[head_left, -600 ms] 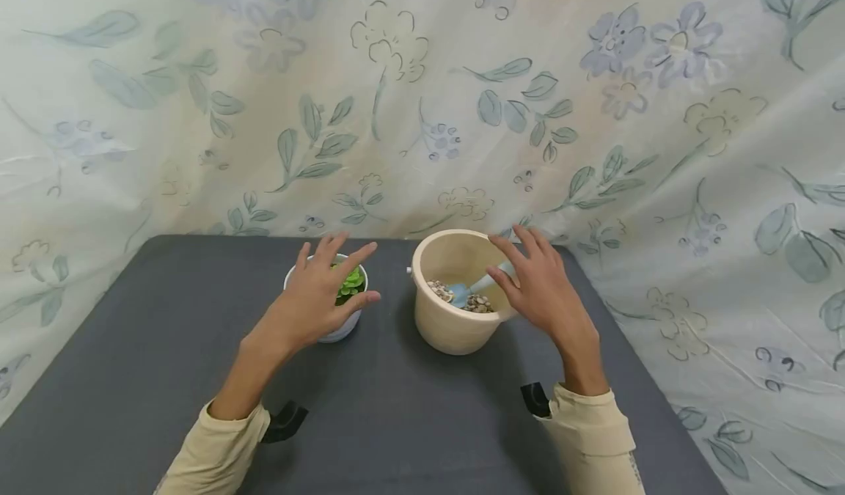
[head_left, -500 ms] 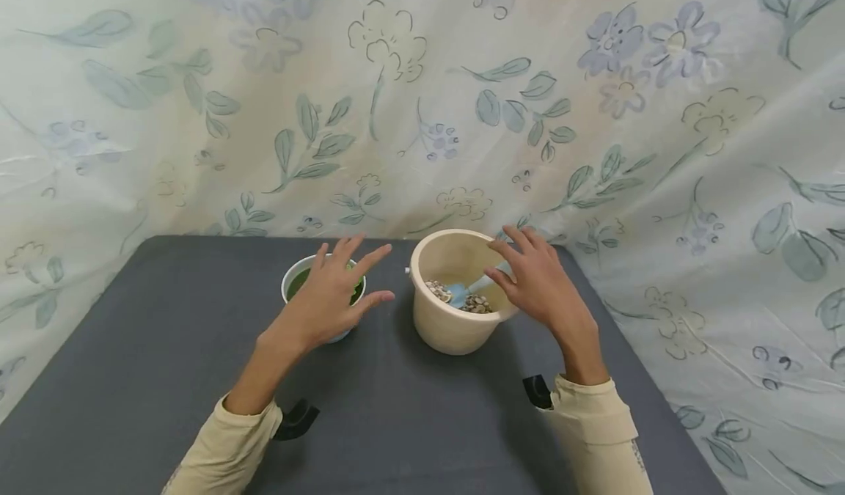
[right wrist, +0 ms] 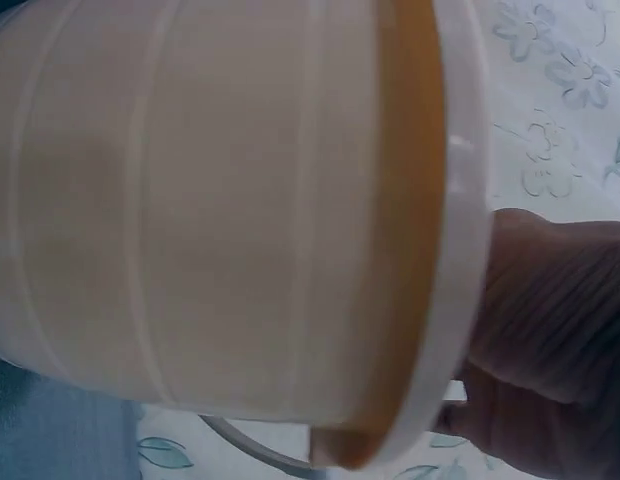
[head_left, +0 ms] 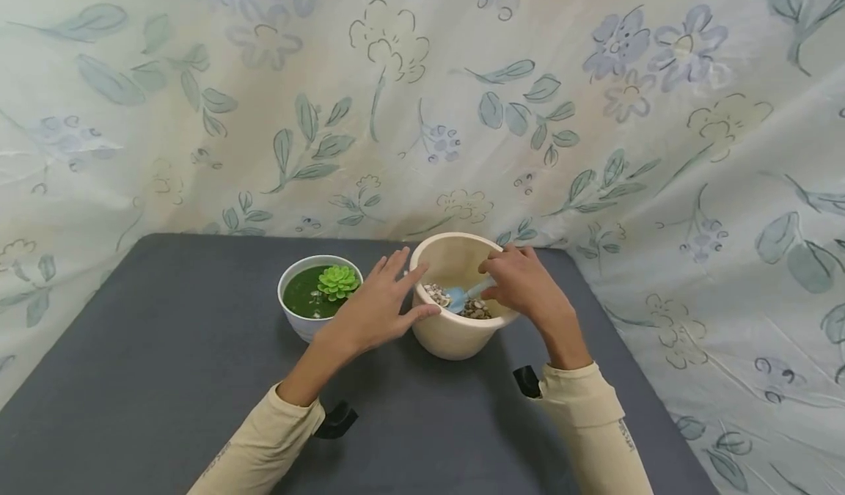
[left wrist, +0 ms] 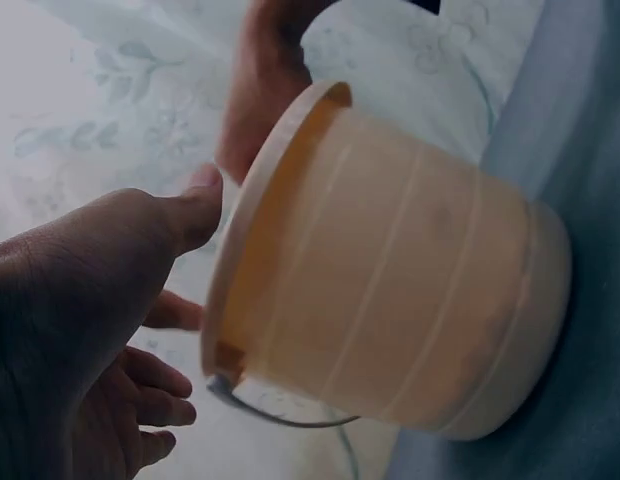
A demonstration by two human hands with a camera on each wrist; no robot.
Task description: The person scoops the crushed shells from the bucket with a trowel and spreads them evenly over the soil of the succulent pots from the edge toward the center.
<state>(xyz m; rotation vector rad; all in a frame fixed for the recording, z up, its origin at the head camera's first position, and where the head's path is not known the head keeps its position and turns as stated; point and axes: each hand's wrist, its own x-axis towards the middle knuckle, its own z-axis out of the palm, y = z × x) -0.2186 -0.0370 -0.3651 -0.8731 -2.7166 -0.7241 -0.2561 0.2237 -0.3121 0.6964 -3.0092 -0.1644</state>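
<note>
A cream plastic bucket stands upright on the table, with pebbles at its bottom. Inside it a light-blue small shovel leans with its blade on the pebbles. My right hand reaches over the bucket's right rim, and its fingers are curled at the shovel's handle, whose upper end they cover. In the right wrist view the fingertips are hidden behind the rim. At the left rim my left hand has its fingers spread, thumb against or just by the rim; in the left wrist view nothing lies in its grasp.
Left of the bucket stands a white bowl with a green surface and a green succulent. A dark grey cloth covers the table. Behind hangs a floral curtain. A metal bail hangs at the bucket's side.
My left hand has moved right, from in front of the white bowl to the bucket's rim. My right hand has dipped into the bucket, its fingers curling at the shovel's handle.
</note>
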